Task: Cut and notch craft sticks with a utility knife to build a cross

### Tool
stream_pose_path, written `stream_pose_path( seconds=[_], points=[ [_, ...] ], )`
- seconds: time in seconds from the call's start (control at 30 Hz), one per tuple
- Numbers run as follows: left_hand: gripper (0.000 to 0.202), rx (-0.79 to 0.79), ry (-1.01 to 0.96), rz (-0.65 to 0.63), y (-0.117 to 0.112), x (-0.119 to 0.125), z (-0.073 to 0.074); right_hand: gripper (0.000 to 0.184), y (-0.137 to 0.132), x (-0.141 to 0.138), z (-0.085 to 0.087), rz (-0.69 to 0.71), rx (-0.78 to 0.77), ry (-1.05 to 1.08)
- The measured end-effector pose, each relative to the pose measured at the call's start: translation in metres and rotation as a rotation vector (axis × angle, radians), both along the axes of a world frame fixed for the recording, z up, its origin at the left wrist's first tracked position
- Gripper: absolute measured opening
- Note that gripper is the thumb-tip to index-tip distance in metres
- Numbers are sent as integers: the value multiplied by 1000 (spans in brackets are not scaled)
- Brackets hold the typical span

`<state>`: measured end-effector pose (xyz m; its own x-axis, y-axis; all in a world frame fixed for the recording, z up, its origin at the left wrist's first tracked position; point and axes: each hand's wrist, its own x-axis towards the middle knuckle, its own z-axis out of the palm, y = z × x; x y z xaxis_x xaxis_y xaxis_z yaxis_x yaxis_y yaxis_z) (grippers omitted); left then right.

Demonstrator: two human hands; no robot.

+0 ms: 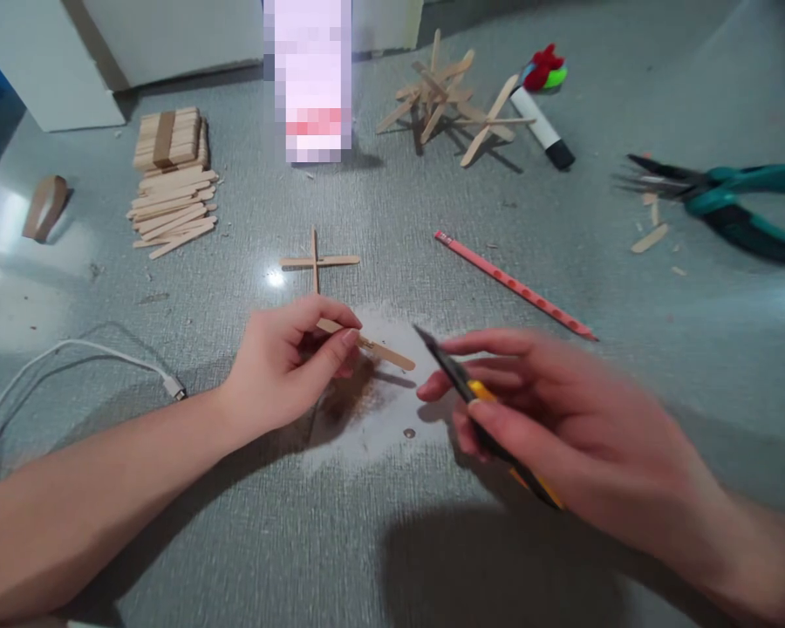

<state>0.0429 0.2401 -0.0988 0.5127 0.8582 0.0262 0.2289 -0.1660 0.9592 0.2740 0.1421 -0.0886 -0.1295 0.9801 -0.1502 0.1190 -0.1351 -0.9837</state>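
Observation:
My left hand point(288, 362) pinches a flat wooden craft stick point(379, 349) by one end, holding it just above a worn pale patch of the grey floor. My right hand point(549, 419), blurred by motion, grips a yellow and black utility knife point(477, 397) whose dark blade points up and left toward the stick's free end. A small gap separates blade and stick. Just beyond the hands lies a cross made of two sticks point(317, 261).
A stack of sticks point(170, 179) lies at the far left. A stick structure point(451, 100), a glue stick point(542, 129) and a red pencil point(514, 283) sit at the back. Teal pliers point(726, 201) rest right, a white cable point(71, 366) left.

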Motion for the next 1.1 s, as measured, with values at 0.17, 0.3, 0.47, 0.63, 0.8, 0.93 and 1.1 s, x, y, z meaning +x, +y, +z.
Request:
stream_pose_path(
  seconds=[0.17,0.3,0.47,0.63,0.8,0.93,1.1],
  points=[
    [6,32,71,-71,0,0,-1,12,1,-2,1,152,137,-397],
    [9,85,103,-112,0,0,-2,8,2,-4,-1,186,190,-480],
    [9,120,112,-131,-1,-1,-1,9,4,-3,-1,196,193,-476],
    [8,143,117,-146,-1,0,0,10,4,-5,-1,206,176,-487],
    [8,180,124,-164,0,-1,2,10,3,-5,-2,204,178,-502],
    [7,186,135,-166,0,-2,2,8,3,-5,-3,197,176,-516],
    [7,185,128,-167,-1,-1,3,8,2,-4,-2,191,192,-501]
  ],
)
